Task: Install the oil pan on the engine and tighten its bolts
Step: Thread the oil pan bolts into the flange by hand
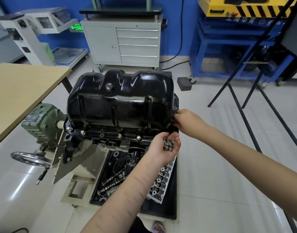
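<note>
A glossy black oil pan (pixel 120 101) sits upside-up on the engine (pixel 110 140), which hangs in a stand. Several bolts (pixel 120 136) stand in the pan's near flange. My left hand (pixel 164 148) is held palm up just below the flange's right corner, cupping several loose silver bolts (pixel 168 144). My right hand (pixel 186 122) reaches to the pan's right flange, fingertips against the rim; whether it pinches a bolt there is hidden by the fingers.
A green gearbox (pixel 43 121) with a handwheel (pixel 30 158) is on the stand's left. A black tray (pixel 166 207) below holds camshafts (pixel 112 180) and a cylinder head (pixel 162 180). A wooden table (pixel 23 91) stands left, a grey tool cabinet (pixel 122 42) behind, black easel legs (pixel 245 91) right.
</note>
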The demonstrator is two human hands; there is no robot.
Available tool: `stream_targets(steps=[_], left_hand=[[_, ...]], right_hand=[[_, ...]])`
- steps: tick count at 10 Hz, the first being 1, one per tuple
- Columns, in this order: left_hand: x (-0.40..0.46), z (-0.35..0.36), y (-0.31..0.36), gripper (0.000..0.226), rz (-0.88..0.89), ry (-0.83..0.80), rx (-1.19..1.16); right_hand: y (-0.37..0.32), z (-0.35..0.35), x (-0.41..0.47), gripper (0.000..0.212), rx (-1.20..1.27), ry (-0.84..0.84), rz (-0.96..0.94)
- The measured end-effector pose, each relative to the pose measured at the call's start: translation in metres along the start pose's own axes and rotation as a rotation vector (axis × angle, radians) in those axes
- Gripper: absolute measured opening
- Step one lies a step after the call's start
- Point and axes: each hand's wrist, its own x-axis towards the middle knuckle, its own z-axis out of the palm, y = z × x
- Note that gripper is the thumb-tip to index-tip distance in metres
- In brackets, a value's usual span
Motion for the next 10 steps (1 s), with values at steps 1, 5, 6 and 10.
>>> stream_targets(steps=[1, 5, 6, 10], left_hand=[[-0.0001, 0.0003, -0.0001, 0.057, 0.001, -0.003, -0.003], [0.0008, 0.0044, 0.0001, 0.054, 0.019, -0.002, -0.015], [0.0001, 0.0064, 0.0003, 0.041, 0.018, 0.001, -0.009], [0.0020, 0.0068, 0.0019, 0.037, 0.016, -0.017, -0.009]], right_hand=[[0.0009, -0.0005, 0.0007, 0.020, 0.053, -0.011, -0.009], [0.0036, 0.0019, 0.0003, 0.035, -0.163, 0.030, -0.010], [0.0050, 0.0008, -0.0007, 0.034, -0.082, 0.015, 0.014], [0.0033, 0.0013, -0.0001, 0.014, 0.162, 0.016, 0.021]])
